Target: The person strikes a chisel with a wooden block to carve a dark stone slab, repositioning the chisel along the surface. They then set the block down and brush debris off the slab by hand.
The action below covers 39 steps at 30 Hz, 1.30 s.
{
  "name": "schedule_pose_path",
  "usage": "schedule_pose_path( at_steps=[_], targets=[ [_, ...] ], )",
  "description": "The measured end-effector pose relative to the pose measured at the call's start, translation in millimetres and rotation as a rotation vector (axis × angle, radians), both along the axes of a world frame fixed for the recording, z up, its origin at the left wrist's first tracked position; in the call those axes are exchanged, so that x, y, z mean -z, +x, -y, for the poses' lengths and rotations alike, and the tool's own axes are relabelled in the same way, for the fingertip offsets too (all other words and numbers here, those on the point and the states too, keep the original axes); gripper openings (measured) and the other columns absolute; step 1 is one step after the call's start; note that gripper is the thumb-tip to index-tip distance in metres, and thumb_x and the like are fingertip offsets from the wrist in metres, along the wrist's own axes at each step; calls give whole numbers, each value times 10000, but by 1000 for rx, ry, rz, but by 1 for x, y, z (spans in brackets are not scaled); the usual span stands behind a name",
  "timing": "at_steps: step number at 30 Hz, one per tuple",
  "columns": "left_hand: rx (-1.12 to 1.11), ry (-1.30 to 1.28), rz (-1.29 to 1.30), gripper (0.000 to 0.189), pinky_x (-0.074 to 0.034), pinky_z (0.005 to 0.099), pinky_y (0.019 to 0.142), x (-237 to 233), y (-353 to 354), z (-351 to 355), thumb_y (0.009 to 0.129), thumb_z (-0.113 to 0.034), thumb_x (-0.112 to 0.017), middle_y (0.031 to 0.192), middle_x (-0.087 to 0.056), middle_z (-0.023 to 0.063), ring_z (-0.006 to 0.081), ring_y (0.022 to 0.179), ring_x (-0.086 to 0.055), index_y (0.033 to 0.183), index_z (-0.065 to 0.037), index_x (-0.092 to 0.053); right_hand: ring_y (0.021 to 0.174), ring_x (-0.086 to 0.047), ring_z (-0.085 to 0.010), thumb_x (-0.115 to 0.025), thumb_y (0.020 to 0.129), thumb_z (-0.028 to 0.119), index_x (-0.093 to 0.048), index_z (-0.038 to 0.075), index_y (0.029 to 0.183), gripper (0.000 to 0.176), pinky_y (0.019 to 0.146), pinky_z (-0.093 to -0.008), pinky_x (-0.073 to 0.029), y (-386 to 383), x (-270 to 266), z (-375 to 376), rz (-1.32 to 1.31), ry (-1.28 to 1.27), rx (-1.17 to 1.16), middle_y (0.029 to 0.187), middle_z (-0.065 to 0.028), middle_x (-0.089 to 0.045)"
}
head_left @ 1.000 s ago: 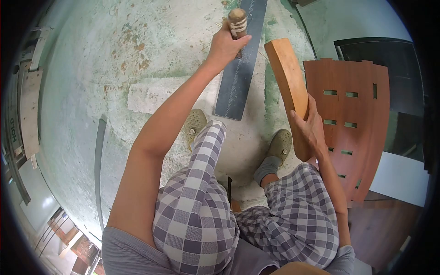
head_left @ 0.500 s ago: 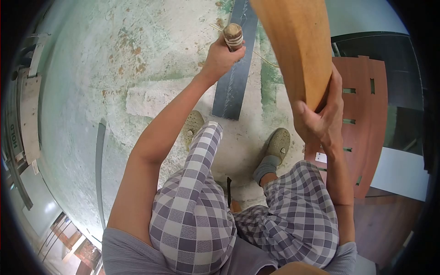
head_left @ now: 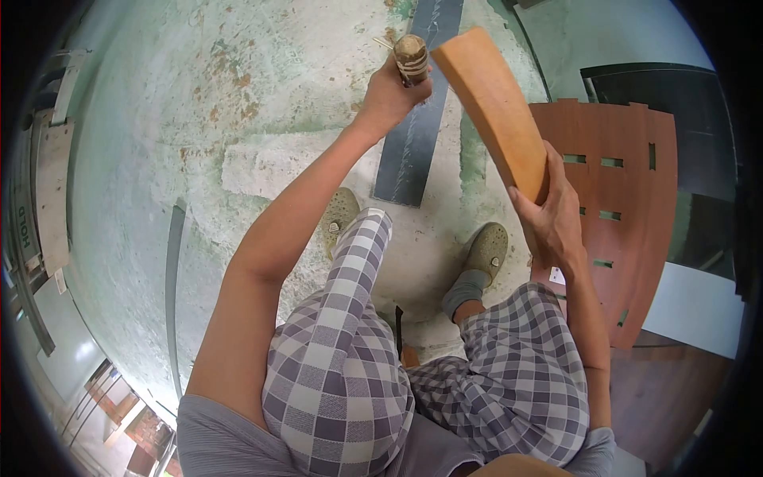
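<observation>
Head view shows the left hand (head_left: pixel 389 91) with its grip closed round a handle (head_left: pixel 411 56) above the dark strip (head_left: pixel 413 151) on the floor (head_left: pixel 238 95). The right hand (head_left: pixel 552 219) is clamped on the block (head_left: pixel 493 103), tilted up just beside it. I'd brace that block firmly and keep fingers clear of the tool.

One wooden-handled tool (head_left: pixel 412 57), one curved wooden piece (head_left: pixel 493 103), one dark strip (head_left: pixel 409 159), two shoes (head_left: pixel 340 215) (head_left: pixel 486 248) near that strip.

stained concrete floor (head_left: pixel 199 95) | long dark board (head_left: pixel 413 147) lies flat on it | red-brown slotted panels (head_left: pixel 632 191) lie at right
</observation>
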<state>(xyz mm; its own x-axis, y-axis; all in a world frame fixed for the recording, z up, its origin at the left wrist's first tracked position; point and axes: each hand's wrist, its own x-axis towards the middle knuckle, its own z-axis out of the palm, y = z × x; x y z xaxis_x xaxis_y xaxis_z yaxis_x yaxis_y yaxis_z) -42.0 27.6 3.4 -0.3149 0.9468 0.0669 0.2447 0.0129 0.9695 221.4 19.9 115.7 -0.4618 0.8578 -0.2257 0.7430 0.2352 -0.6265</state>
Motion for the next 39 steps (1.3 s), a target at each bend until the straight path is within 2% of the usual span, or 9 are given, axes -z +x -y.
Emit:
schedule_pose_path(
  at_steps=[10, 15, 20, 23, 25, 27, 30, 36, 39],
  targets=[
    [-26, -25, -15, 302, -487, 277, 758, -12, 3, -16, 794, -255, -669, 884, -645, 66, 150, 817, -613, 979, -29, -593, 1077, -555, -300, -649, 764, 332, -363, 56, 1339, 698, 903, -370, -433, 26, 28, -3, -52, -175, 244, 1168, -206, -559],
    [326, -8, -91, 411, -476, 329, 758, -18, 16, -40, 738, -234, -633, 897, -630, 118, 208, 827, -600, 1089, -66, -501, 1139, -487, -261, -645, 773, 309, -380, 25, 1324, 674, 957, -340, -373, 30, 7, -21, -198, 21, 231, 1218, -175, -503],
    [568, -108, -128, 372, -462, 329, 708, -15, 23, -59, 721, -201, -630, 843, -617, 98, 218, 756, -574, 1047, -67, -513, 1110, -472, -232, -621, 791, 291, -351, 6, 1328, 666, 952, -344, -373, 34, -23, -26, -399, 203, 302, 1220, -139, -465],
    [667, -138, -148, 333, -456, 329, 679, -20, 22, -65, 714, -185, -636, 808, -602, 87, 214, 732, -564, 998, -61, -515, 1090, -479, -238, -629, 780, 251, -325, 20, 1342, 679, 935, -351, -389, 38, -10, -20, -479, 285, 287, 1215, -140, -452],
    [734, -172, -227, 341, -458, 306, 772, -23, 21, -68, 775, -150, -632, 867, -603, 50, 164, 817, -566, 1081, -57, -513, 1088, -502, -261, -647, 733, 182, -319, 38, 1336, 701, 928, -367, -403, 36, 11, -13, -372, 238, 270, 1203, -174, -477],
    [700, -160, -211, 341, -455, 305, 775, -26, 20, -68, 775, -143, -632, 872, -602, 51, 166, 820, -565, 1082, -55, -512, 1092, -540, -297, -647, 725, 189, -322, 47, 1335, 706, 930, -384, -419, 25, 13, -7, -88, -8, 165, 1183, -210, -530],
    [642, -129, -240, 345, -449, 301, 778, -30, 15, -67, 777, -132, -633, 878, -601, 55, 170, 823, -563, 1089, -50, -508, 1090, -559, -325, -653, 721, 222, -336, 68, 1335, 708, 921, -407, -440, 27, 17, 6, -20, 15, 115, 1157, -231, -562],
    [590, -182, -263, 401, -462, 298, 785, -28, 7, -57, 784, -220, -660, 918, -617, 59, 159, 836, -578, 1112, -44, -511, 1079, -563, -337, -664, 710, 260, -344, 55, 1333, 730, 915, -417, -450, 34, 15, 1, -90, 43, 83, 1179, -222, -549],
    [369, -72, -145, 335, -472, 336, 727, -19, 4, -53, 752, -237, -666, 839, -613, 76, 207, 789, -596, 988, -51, -518, 1077, -565, -338, -667, 711, 260, -342, 46, 1332, 733, 917, -414, -451, 30, 16, 0, -71, 45, 105, 1191, -217, -543]
  ],
)
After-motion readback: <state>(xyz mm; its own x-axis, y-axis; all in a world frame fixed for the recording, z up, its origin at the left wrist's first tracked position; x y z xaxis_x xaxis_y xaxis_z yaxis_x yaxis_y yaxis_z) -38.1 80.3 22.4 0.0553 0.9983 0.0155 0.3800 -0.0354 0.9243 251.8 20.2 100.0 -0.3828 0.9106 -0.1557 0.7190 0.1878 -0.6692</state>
